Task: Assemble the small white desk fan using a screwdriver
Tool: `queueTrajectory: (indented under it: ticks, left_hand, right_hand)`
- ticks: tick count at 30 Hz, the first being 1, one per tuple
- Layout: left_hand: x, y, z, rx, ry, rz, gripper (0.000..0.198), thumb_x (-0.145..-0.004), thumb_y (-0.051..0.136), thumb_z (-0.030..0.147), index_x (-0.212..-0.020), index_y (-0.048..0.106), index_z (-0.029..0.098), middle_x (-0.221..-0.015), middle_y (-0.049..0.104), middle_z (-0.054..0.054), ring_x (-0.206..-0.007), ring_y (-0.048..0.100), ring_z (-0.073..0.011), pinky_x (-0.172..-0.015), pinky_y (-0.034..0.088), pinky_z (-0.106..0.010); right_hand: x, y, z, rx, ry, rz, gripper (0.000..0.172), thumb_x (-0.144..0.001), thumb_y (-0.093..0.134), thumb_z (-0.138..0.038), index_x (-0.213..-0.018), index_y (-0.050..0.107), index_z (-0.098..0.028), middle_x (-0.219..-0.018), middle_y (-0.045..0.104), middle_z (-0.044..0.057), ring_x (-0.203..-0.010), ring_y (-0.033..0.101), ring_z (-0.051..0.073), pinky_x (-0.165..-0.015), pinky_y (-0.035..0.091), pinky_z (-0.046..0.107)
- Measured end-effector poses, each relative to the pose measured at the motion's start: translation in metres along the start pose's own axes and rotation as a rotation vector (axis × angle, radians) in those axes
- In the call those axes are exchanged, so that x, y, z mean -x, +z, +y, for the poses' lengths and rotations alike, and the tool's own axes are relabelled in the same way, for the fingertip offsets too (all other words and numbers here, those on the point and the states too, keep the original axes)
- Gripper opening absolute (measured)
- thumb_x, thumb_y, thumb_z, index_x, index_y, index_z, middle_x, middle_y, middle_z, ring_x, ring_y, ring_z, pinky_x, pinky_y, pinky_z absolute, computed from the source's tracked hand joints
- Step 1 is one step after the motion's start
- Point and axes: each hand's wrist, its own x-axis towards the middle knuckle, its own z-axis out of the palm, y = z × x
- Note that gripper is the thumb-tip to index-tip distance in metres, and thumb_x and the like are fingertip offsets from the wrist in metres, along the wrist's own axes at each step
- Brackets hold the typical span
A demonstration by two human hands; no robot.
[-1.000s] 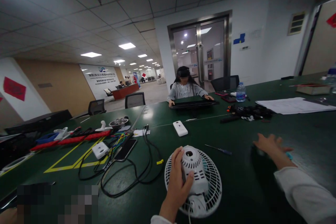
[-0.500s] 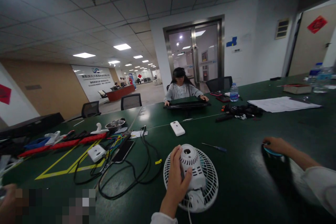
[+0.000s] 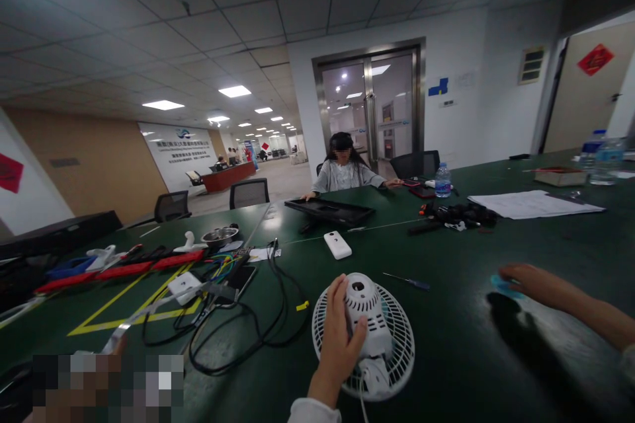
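Observation:
A white electric fan [image 3: 395, 327] lies grille-down on the dark green table, its motor housing upward and a white cord running toward me. My left hand [image 3: 340, 334] is closed over the left side of the housing, fingers along it and thumb near its right side. Off to the right, my right hand [image 3: 533, 281] has its fingers closed on a small light-blue translucent thing [image 3: 503, 286], just over the table; its exact kind I cannot make out. Between the hands and farther back lies a screwdriver [image 3: 409, 281] with a dark blue handle.
A white box-like device [image 3: 337, 245] lies beyond the fan. Black cables [image 3: 248, 337] loop on the left, by a phone [image 3: 243, 281]. Across the table a person [image 3: 342, 168] touches a black panel [image 3: 337, 211]. Another person's blurred hand [image 3: 116, 353] is at lower left. A water bottle [image 3: 443, 181] stands farther back.
My right hand has shifted slightly, showing more of the light-blue thing. My left hand stays on the fan. The person opposite has tilted and turned the black panel leftward; the lower-left hand has reached inward.

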Motion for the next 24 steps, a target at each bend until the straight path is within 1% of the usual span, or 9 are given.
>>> queueTrajectory:
  ticks: [3, 6, 7, 8, 10, 12, 14, 16, 24]
  left_hand:
    - [0.001, 0.002, -0.003, 0.02, -0.042, 0.002, 0.063, -0.091, 0.045, 0.039, -0.145, 0.022, 0.018, -0.152, 0.025, -0.016, -0.142, 0.024, -0.027, -0.116, 0.022, -0.049]
    - [0.002, 0.005, -0.006, 0.058, -0.074, 0.004, 0.065, -0.091, 0.045, 0.04, -0.146, 0.021, 0.016, -0.153, 0.024, -0.017, -0.143, 0.021, -0.0274, -0.117, 0.019, -0.05]
    - [0.003, 0.005, -0.007, 0.071, -0.082, 0.002, 0.065, -0.09, 0.046, 0.04, -0.146, 0.021, 0.015, -0.153, 0.024, -0.017, -0.144, 0.02, -0.0274, -0.117, 0.019, -0.05]
    - [0.003, 0.006, -0.008, 0.082, -0.089, -0.003, 0.066, -0.09, 0.046, 0.041, -0.146, 0.021, 0.015, -0.154, 0.024, -0.017, -0.144, 0.019, -0.0275, -0.118, 0.018, -0.049]
    - [0.003, 0.006, -0.008, 0.096, -0.104, -0.011, 0.066, -0.09, 0.046, 0.041, -0.146, 0.021, 0.014, -0.154, 0.023, -0.017, -0.145, 0.017, -0.0276, -0.118, 0.016, -0.05]
    - [0.003, 0.007, -0.009, 0.105, -0.117, -0.016, 0.068, -0.09, 0.045, 0.042, -0.145, 0.021, 0.012, -0.154, 0.022, -0.018, -0.145, 0.015, -0.0281, -0.118, 0.014, -0.05]
    - [0.003, 0.009, -0.01, 0.122, -0.127, 0.003, 0.068, -0.09, 0.046, 0.043, -0.145, 0.022, 0.011, -0.154, 0.022, -0.019, -0.145, 0.017, -0.0282, -0.118, 0.014, -0.05]
    - [0.004, 0.01, -0.011, 0.143, -0.133, 0.021, 0.068, -0.089, 0.048, 0.042, -0.145, 0.023, 0.013, -0.154, 0.024, -0.018, -0.144, 0.018, -0.0278, -0.118, 0.015, -0.049]
    - [0.003, 0.009, -0.009, 0.152, -0.14, 0.001, 0.067, -0.089, 0.046, 0.044, -0.144, 0.022, 0.014, -0.154, 0.023, -0.016, -0.145, 0.019, -0.0263, -0.118, 0.016, -0.047]
  right_hand:
    - [-0.014, -0.017, -0.043, -0.072, -0.23, -0.149, 0.019, -0.079, 0.047, -0.01, -0.072, 0.062, -0.019, -0.086, 0.066, 0.014, -0.08, 0.062, 0.022, -0.078, 0.044, 0.032]
    - [-0.018, -0.03, -0.107, -0.144, -0.474, -0.201, 0.021, -0.088, 0.045, -0.019, -0.096, 0.065, -0.018, -0.102, 0.065, 0.01, -0.094, 0.059, 0.019, -0.087, 0.042, 0.029]
    - [-0.017, -0.034, -0.131, -0.16, -0.633, -0.225, 0.023, -0.09, 0.044, -0.021, -0.1, 0.064, -0.015, -0.103, 0.064, 0.012, -0.095, 0.059, 0.02, -0.087, 0.042, 0.032]
    - [-0.014, -0.036, -0.154, -0.171, -0.709, -0.239, 0.021, -0.089, 0.048, -0.024, -0.1, 0.064, -0.015, -0.104, 0.064, 0.01, -0.097, 0.058, 0.02, -0.089, 0.042, 0.032]
    - [-0.007, -0.039, -0.195, -0.146, -0.86, -0.262, 0.018, -0.088, 0.051, -0.02, -0.099, 0.065, -0.016, -0.102, 0.064, 0.008, -0.098, 0.057, 0.021, -0.088, 0.042, 0.034]
    - [-0.001, -0.04, -0.225, -0.074, -0.981, -0.266, 0.016, -0.087, 0.053, -0.016, -0.097, 0.065, -0.016, -0.1, 0.065, 0.008, -0.096, 0.057, 0.021, -0.085, 0.044, 0.034]
    - [0.001, -0.038, -0.242, 0.023, -1.074, -0.258, 0.017, -0.086, 0.054, -0.012, -0.097, 0.066, -0.016, -0.098, 0.065, 0.008, -0.095, 0.058, 0.02, -0.083, 0.045, 0.033]
    - [0.001, -0.034, -0.25, 0.106, -1.135, -0.246, 0.016, -0.085, 0.056, -0.011, -0.096, 0.067, -0.017, -0.097, 0.066, 0.007, -0.093, 0.059, 0.02, -0.08, 0.045, 0.031]
    - [-0.001, -0.033, -0.255, 0.171, -1.241, -0.263, 0.014, -0.082, 0.062, -0.011, -0.093, 0.069, -0.014, -0.097, 0.068, 0.007, -0.091, 0.061, 0.019, -0.075, 0.045, 0.029]
